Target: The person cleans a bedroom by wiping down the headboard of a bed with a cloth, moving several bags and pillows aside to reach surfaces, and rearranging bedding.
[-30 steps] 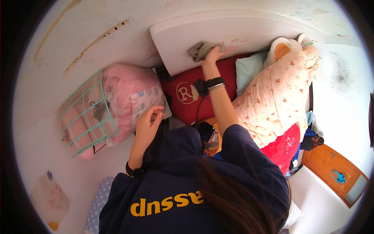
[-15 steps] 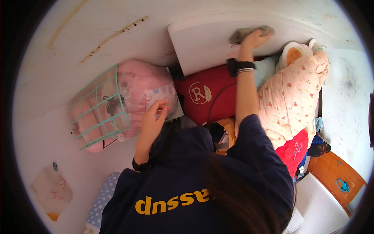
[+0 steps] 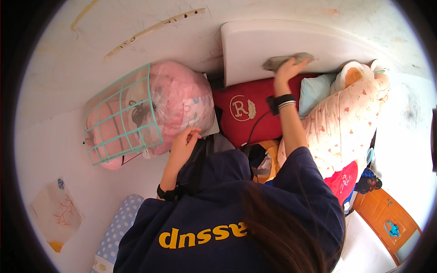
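Note:
My right hand [image 3: 290, 70] grips a crumpled grey-green cloth [image 3: 276, 62] and presses it against a white headboard-like panel [image 3: 246, 45] by the wall. The hand and cloth are slightly blurred. A red cushion [image 3: 227, 91] with a pale emblem lies just below the panel. My left hand [image 3: 183, 144] hangs in front of me with loosely bent fingers and nothing visible in them. Nearest to it is a clear plastic bag of pink bedding [image 3: 175, 86].
A teal wire basket [image 3: 121, 116] holding pink things sits left of the bag. At the right are a pale blue pillow [image 3: 314, 93], a flowered peach quilt [image 3: 339, 123] and a plush toy [image 3: 357, 73]. A blue dotted bundle [image 3: 119, 225] lies at lower left, a wooden door [image 3: 387, 218] at lower right.
The cloth and my right hand have moved down the panel, closer to the red cushion. My left hand's fingers have curled in a little. The whole view has shifted slightly.

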`<move>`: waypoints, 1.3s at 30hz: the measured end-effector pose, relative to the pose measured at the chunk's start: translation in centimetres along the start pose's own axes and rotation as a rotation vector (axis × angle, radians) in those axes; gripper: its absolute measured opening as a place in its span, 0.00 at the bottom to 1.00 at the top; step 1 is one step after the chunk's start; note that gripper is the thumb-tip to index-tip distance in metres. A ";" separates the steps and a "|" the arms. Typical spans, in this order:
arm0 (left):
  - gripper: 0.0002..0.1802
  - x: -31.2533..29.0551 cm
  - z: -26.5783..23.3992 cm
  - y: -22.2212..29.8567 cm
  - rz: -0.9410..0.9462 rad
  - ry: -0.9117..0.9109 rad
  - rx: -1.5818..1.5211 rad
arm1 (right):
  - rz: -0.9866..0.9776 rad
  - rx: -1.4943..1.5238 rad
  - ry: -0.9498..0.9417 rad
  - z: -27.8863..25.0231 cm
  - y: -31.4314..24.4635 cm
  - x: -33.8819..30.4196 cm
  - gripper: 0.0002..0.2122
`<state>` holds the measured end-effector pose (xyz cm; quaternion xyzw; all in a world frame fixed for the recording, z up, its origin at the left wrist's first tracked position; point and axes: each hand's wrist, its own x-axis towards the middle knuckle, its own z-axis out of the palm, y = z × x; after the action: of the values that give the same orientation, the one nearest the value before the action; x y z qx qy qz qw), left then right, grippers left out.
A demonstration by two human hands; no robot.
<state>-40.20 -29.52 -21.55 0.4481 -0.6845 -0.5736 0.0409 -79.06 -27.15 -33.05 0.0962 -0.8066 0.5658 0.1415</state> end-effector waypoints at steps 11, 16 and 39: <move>0.09 0.6 1.4 1.8 0.074 -0.119 -0.016 | -0.103 0.195 -0.257 1.3 -8.0 -11.0 0.27; 0.09 0.3 1.5 0.5 0.075 -0.132 -0.086 | -0.566 0.182 -0.140 1.5 -11.9 -3.6 0.25; 0.10 -1.1 0.9 1.5 0.043 -0.203 -0.383 | -0.724 -0.456 -0.822 -4.9 3.3 -11.3 0.27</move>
<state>-40.88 -28.26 -20.15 0.3575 -0.5730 -0.7343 0.0681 -68.93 -21.48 -38.25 0.5437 -0.8123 0.2105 0.0186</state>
